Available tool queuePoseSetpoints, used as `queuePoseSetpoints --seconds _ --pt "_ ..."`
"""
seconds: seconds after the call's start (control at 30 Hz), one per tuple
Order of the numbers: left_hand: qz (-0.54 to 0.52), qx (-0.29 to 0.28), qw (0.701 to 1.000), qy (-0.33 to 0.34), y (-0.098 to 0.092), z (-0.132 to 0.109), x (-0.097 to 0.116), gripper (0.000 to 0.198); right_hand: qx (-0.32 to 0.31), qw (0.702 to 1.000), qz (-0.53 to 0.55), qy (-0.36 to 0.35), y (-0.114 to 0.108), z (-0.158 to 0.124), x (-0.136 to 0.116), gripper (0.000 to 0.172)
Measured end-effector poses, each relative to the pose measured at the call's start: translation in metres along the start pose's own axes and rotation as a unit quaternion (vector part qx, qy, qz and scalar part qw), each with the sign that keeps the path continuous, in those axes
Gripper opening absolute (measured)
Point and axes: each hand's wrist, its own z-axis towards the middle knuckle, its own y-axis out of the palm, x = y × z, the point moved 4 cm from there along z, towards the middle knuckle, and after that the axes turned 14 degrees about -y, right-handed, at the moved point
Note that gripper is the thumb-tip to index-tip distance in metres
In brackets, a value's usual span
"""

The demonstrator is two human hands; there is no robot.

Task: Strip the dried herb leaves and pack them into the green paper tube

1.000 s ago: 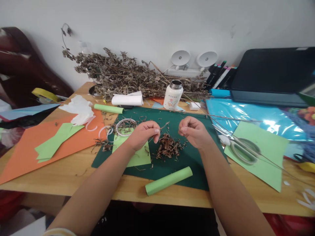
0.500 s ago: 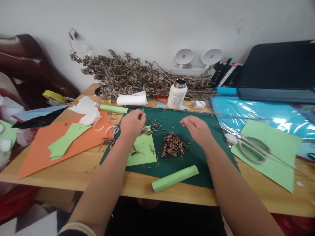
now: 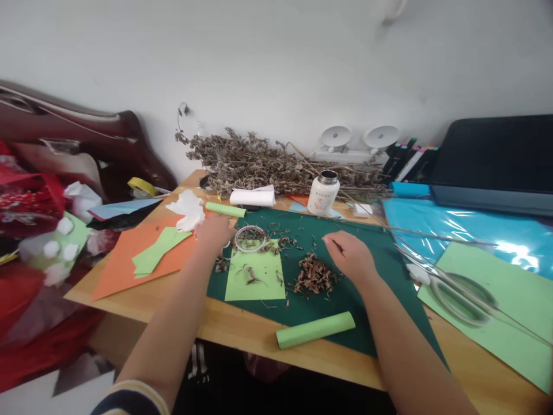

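At the near edge of the wooden table (image 3: 233, 323) lies a rolled light-green paper tube (image 3: 315, 329). Behind it, the right hand (image 3: 351, 255), fingers loosely curled, rests beside a heap of dry brown leaves (image 3: 313, 276); any pinch is hidden. Farther, the blurred left hand (image 3: 215, 230) is just beside crumpled white tissue (image 3: 188, 210); its grip I cannot tell.

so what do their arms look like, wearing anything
Both are bare: left forearm, right forearm. No gloves, watch or rings show. The only clothing in view is a striped sleeve cuff, with dark navy and cream bands, high on the left arm at the bottom edge. The right arm shows no sleeve.
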Motion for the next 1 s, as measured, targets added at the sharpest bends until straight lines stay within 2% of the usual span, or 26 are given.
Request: queuePoseSetpoints --seconds 0.1,0.27,0.53,0.7,0.83,1.0 --pt "0.006 0.006 0.987 0.163 0.001 -0.016 0.024 0.037 -0.001 1.0 0.001 -0.004 0.002 0.0 -0.002 0.024" --pt "0.007 0.01 0.964 0.267 0.01 -0.038 0.058 0.029 -0.014 1.0 0.01 -0.001 0.008 -0.001 -0.002 0.025" --pt "0.04 0.044 0.937 0.343 0.024 -0.048 0.089 0.024 -0.026 0.999 0.022 -0.009 0.009 0.0 -0.005 0.025" --pt "0.038 0.091 0.929 0.357 0.032 -0.057 0.097 0.022 -0.025 0.999 0.023 -0.019 0.01 -0.001 -0.005 0.024" --pt "0.024 0.136 0.93 0.342 0.024 -0.065 0.096 0.021 -0.019 0.999 0.023 -0.031 0.011 0.0 -0.006 0.024" --pt "-0.009 0.212 0.911 0.353 0.01 -0.084 0.098 0.02 -0.006 0.997 0.027 -0.067 0.012 0.002 -0.013 0.021"
